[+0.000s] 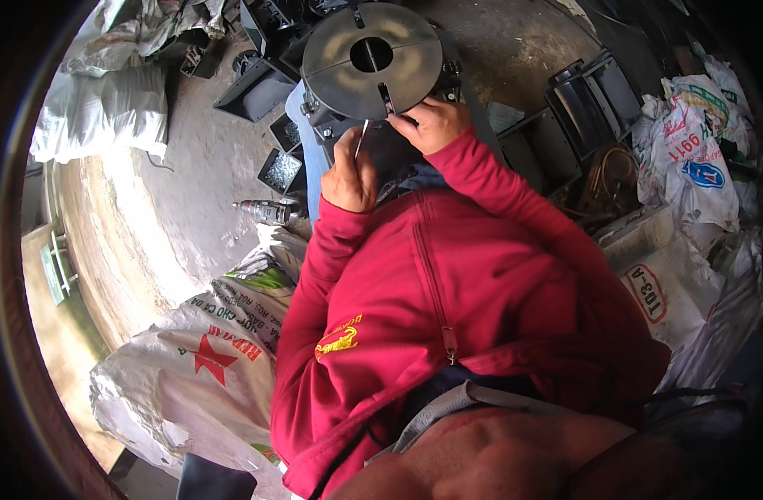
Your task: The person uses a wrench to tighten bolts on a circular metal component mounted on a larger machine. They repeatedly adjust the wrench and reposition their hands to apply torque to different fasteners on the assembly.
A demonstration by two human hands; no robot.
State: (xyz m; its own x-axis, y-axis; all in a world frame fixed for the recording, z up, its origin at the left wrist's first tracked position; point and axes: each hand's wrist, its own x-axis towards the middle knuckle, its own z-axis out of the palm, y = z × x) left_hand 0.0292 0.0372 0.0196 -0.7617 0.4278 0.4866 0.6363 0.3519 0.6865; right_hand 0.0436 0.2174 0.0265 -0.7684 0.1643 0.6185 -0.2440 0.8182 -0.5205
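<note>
A round dark metal disc (331, 67) with a central hole and slots lies level on a black frame in front of me. My left hand (350, 177) is closed round a thin silver metal rod (361, 140), whose tip points up towards the disc's near edge. The rod's lower end is hidden in the fist. My right hand (438, 125) is at the disc's near right edge, beside the near slot, thumb and fingers bent together. Whatever lies between those fingertips is too small to make out.
Left of the disc are two small black bins (282, 171) of metal parts and a power drill (266, 212) on the floor. Black metal housings (594, 96) stand at the right. White printed sacks (690, 150) lie right, and another sack (190, 367) lies lower left.
</note>
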